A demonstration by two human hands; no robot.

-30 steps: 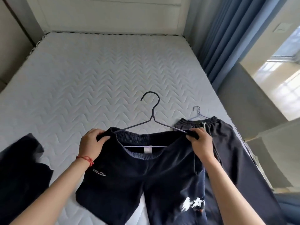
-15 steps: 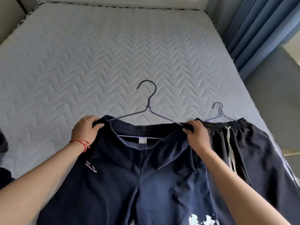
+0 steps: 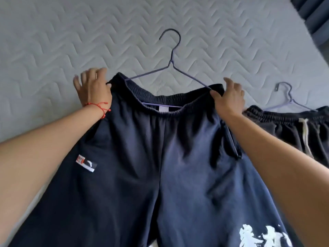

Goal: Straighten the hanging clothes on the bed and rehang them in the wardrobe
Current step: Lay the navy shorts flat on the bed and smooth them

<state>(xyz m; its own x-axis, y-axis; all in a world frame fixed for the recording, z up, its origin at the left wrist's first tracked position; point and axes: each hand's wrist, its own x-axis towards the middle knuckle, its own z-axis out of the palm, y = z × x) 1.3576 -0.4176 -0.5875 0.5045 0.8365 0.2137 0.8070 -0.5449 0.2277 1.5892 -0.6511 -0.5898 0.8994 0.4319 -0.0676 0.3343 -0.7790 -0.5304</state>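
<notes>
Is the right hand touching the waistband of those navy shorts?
Touching. The head view shows the right hand with its thumb pressed on the navy shorts at the waistband corner.

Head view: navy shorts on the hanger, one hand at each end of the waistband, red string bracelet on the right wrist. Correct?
Not quite. In the head view the red string bracelet is on the left wrist, behind the left hand. The rest holds: navy shorts on the hanger, right hand at the other waistband end.

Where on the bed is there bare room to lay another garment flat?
Bare mattress lies beyond the navy shorts and to the outside of the left hand. It is crowded to the right: past the right hand, a second pair of dark shorts lies close beside.
</notes>
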